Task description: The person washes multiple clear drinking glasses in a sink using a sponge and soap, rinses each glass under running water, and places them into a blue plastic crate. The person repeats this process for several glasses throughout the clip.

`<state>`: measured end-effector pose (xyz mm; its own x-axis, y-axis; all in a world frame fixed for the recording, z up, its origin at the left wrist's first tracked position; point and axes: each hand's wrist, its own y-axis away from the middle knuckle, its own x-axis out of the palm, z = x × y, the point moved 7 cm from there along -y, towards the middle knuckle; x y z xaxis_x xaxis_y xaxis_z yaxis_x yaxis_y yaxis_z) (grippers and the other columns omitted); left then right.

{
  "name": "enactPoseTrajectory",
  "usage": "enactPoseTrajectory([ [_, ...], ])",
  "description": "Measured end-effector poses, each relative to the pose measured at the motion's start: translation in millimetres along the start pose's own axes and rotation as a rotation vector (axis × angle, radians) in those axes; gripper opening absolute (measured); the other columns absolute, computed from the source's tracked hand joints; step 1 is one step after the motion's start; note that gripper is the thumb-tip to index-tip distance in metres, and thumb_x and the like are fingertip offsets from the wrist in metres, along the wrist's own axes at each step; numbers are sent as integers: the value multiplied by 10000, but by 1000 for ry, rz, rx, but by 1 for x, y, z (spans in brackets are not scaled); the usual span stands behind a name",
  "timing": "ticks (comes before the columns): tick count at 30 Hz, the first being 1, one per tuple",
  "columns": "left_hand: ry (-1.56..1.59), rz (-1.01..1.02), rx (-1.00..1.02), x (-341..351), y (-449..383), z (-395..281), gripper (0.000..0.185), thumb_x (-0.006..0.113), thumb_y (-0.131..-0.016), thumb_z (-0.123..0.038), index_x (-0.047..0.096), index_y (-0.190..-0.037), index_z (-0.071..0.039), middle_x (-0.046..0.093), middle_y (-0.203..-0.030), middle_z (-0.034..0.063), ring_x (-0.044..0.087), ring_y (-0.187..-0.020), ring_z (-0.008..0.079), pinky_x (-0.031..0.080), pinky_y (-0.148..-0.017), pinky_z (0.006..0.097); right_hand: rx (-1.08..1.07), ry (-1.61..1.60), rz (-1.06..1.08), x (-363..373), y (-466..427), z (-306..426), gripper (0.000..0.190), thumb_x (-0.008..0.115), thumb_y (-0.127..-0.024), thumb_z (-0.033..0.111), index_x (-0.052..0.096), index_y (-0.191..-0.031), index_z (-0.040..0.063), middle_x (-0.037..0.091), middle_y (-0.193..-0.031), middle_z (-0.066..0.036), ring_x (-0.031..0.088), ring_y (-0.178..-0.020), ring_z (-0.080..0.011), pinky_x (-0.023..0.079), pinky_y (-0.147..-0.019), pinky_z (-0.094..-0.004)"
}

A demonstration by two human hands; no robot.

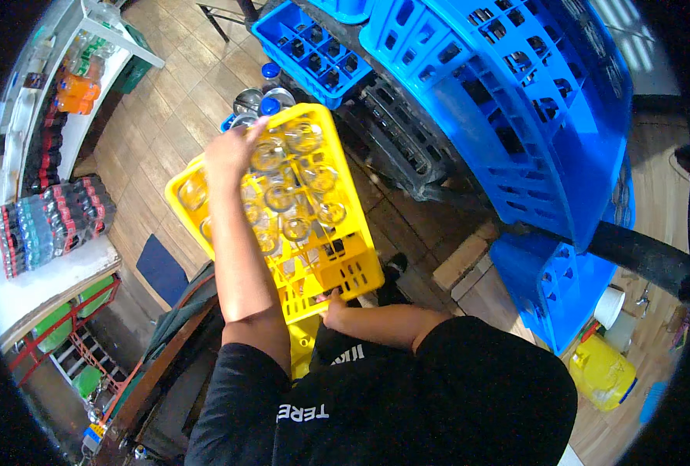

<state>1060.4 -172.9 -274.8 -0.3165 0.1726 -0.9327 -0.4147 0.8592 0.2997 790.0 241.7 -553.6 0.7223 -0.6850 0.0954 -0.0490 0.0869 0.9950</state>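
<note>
A yellow plastic bottle crate [351, 256] is held tilted in front of me, with several clear glass bottles [281, 195] in its upper and middle part. Its compartments nearest me show bare yellow dividers. My left hand [231, 148] grips the far rim, the forearm crossing over the crate's left side. At the near edge, my right hand [334, 309] has hold of the slotted wall, its fingers partly hidden. Below this crate, close to my legs, part of another yellow plastic object [302, 346] shows.
Blue plastic crates [554, 134] are stacked at the right, and a divided blue crate [316, 52] stands beyond. Blue-capped containers [270, 106] are behind the yellow crate. Packs of soft-drink bottles [54, 224] lie on a white surface at left. A wooden block [464, 262] rests on the tiled floor.
</note>
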Motion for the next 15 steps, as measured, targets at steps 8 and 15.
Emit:
enactPoseTrajectory([
  [8,-162,355,564,116,25,-210,749,325,-823,-701,698,-915,-58,667,-986,128,641,-937,263,488,-795,410,346,143,184,27,47,-81,350,501,-892,301,577,-1073,12,608,-1058,-115,581,-920,-233,480,-810,-361],
  [15,-278,474,693,195,12,-289,689,374,-824,-677,623,-1146,-122,602,-1182,48,555,-1100,212,362,-892,387,273,129,234,47,33,-30,351,483,-896,309,574,-1071,20,603,-1067,-123,575,-939,-231,474,-824,-360],
])
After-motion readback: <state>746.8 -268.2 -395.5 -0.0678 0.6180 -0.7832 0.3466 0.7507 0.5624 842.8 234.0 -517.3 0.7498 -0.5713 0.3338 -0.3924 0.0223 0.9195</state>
